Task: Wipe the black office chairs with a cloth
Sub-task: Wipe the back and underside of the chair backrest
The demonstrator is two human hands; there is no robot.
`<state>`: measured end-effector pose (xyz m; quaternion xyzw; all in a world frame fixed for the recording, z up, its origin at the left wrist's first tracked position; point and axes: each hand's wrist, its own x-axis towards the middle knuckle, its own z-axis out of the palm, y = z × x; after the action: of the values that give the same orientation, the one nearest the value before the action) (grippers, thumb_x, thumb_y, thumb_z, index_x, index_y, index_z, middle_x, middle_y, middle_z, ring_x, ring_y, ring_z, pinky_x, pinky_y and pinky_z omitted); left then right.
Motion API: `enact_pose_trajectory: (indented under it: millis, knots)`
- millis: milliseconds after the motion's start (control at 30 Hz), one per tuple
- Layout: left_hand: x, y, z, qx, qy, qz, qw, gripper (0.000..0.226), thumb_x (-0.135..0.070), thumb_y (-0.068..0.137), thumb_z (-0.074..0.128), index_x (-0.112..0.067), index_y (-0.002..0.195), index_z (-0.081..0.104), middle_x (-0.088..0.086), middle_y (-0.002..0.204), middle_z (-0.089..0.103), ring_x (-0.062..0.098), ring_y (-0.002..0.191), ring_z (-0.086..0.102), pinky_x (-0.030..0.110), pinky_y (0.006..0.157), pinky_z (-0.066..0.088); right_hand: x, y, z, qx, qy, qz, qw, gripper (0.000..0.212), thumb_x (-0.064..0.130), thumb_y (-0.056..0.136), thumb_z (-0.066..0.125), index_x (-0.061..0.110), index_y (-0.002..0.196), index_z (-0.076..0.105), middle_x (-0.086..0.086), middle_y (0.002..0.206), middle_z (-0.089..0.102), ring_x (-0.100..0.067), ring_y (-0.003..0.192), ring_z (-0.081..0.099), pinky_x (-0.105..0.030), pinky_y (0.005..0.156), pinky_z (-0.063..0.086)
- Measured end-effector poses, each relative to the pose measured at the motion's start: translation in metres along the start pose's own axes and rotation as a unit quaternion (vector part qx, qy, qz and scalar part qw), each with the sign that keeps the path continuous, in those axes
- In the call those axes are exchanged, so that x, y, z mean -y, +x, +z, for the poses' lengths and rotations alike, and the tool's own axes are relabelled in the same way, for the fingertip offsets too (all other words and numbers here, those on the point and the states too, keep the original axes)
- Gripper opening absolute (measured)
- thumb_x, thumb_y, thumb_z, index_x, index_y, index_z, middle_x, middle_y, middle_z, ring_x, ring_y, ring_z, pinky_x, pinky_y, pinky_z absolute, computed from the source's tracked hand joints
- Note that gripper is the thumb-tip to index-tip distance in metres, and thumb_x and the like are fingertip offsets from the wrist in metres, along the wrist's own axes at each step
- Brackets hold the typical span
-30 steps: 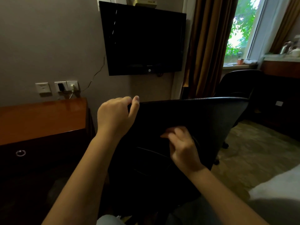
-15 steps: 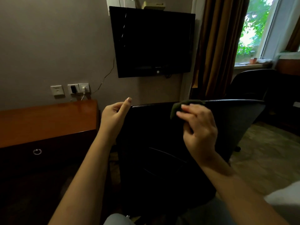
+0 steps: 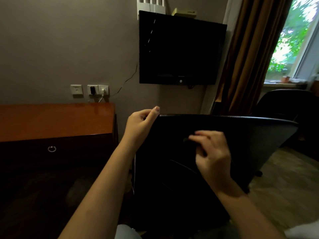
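A black office chair (image 3: 259, 135) stands right in front of me with the rear of its backrest facing me. My left hand (image 3: 139, 125) grips the top left corner of the backrest. My right hand (image 3: 212, 152) holds a dark cloth (image 3: 187, 140) against the backrest, a little below the top edge; only a small dark end of the cloth shows past the fingers. A second black office chair (image 3: 284, 104) stands further back at the right, under the window.
A wooden desk (image 3: 57, 121) with a ring-pull drawer stands at the left against the wall. A black television (image 3: 181, 49) hangs on the wall above the chair. Brown curtains (image 3: 250, 57) and a window are at the right. Carpeted floor lies at the lower right.
My right hand has moved with the cloth from the backrest's top edge down onto its rear face. My left hand keeps its grip on the corner. The view has shifted slightly left.
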<state>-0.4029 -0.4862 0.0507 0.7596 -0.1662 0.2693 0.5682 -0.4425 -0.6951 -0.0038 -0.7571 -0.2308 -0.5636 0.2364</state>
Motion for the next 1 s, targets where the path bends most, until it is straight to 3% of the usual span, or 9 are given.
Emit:
enact_pose_trajectory:
  millis: [133,233,400,500,567,633,700,833,1000]
  knots:
    - [-0.002,-0.003,0.005,0.005,-0.003,0.015,1.0,0.047,-0.042,0.097,0.05,-0.006,0.072,0.067,0.019,0.062,0.056,0.02,0.059,0.051,0.03,0.058,0.035,0.013,0.037,-0.023,-0.095,0.008,-0.004,0.995,0.018,-0.008,0.085,0.065,0.0,0.101,0.071,-0.012,0.105,0.066,-0.026,0.1,0.059,-0.025,0.098,0.04]
    - [-0.003,-0.006,0.009,0.007,-0.009,0.029,1.0,0.046,-0.038,0.099,0.048,-0.004,0.074,0.067,0.024,0.067,0.06,0.022,0.061,0.054,0.028,0.057,0.037,0.018,0.048,-0.026,-0.148,0.016,-0.008,0.989,0.022,-0.007,0.087,0.061,-0.004,0.109,0.065,-0.007,0.11,0.061,-0.017,0.105,0.055,-0.025,0.098,0.041]
    - [-0.006,-0.007,0.016,0.012,-0.004,0.034,0.999,0.044,-0.047,0.093,0.044,-0.02,0.062,0.059,-0.009,0.05,0.048,0.007,0.049,0.045,0.02,0.049,0.031,0.014,0.027,0.001,-0.105,-0.022,0.003,0.994,0.027,-0.006,0.087,0.065,0.005,0.112,0.07,-0.011,0.109,0.066,-0.025,0.104,0.06,-0.028,0.099,0.043]
    - [-0.004,-0.006,0.016,0.011,0.0,0.028,1.0,0.04,-0.042,0.098,0.047,-0.02,0.069,0.065,0.001,0.06,0.058,0.015,0.057,0.055,0.028,0.054,0.039,0.007,-0.005,0.02,-0.077,-0.021,0.004,0.997,0.029,-0.009,0.087,0.061,0.008,0.106,0.073,-0.005,0.107,0.066,-0.023,0.101,0.06,-0.026,0.097,0.043]
    - [-0.005,-0.006,0.016,0.01,-0.001,0.025,1.0,0.041,-0.048,0.095,0.048,-0.02,0.071,0.066,0.006,0.064,0.062,0.019,0.061,0.06,0.033,0.056,0.042,-0.003,-0.04,0.035,0.021,-0.038,-0.008,0.999,0.033,-0.005,0.081,0.06,0.012,0.106,0.073,-0.002,0.106,0.062,-0.024,0.098,0.058,-0.023,0.093,0.042]
    - [-0.008,-0.008,0.016,0.012,-0.002,0.027,1.0,0.055,-0.06,0.087,0.045,-0.01,0.078,0.069,0.016,0.071,0.065,0.031,0.067,0.063,0.043,0.057,0.046,-0.011,-0.073,0.044,0.114,-0.068,-0.018,0.991,0.036,0.002,0.075,0.06,0.016,0.106,0.072,0.005,0.11,0.055,-0.02,0.099,0.055,-0.022,0.089,0.04]
    - [-0.008,-0.011,0.015,0.011,-0.005,0.033,0.999,0.065,-0.063,0.083,0.043,-0.004,0.083,0.069,0.022,0.076,0.065,0.038,0.073,0.062,0.049,0.062,0.047,-0.012,-0.089,0.043,0.138,-0.067,-0.015,0.988,0.033,0.008,0.078,0.055,0.018,0.104,0.071,0.009,0.112,0.05,-0.016,0.1,0.051,-0.019,0.088,0.037]
    - [-0.008,-0.013,0.014,0.007,-0.008,0.028,1.0,0.067,-0.064,0.083,0.045,-0.001,0.082,0.067,0.028,0.076,0.062,0.045,0.073,0.059,0.051,0.06,0.047,0.002,-0.057,0.025,0.092,-0.001,0.006,0.996,0.031,0.007,0.083,0.051,0.013,0.107,0.071,0.0,0.107,0.062,-0.021,0.1,0.055,-0.019,0.096,0.039]
    - [-0.009,-0.012,0.013,0.01,-0.014,0.013,1.0,0.057,-0.061,0.09,0.048,-0.008,0.081,0.068,0.028,0.078,0.063,0.046,0.074,0.06,0.047,0.058,0.046,0.034,0.03,-0.021,-0.072,0.037,-0.007,0.997,0.028,-0.011,0.086,0.057,0.003,0.105,0.072,-0.011,0.105,0.067,-0.026,0.1,0.06,-0.031,0.095,0.046]
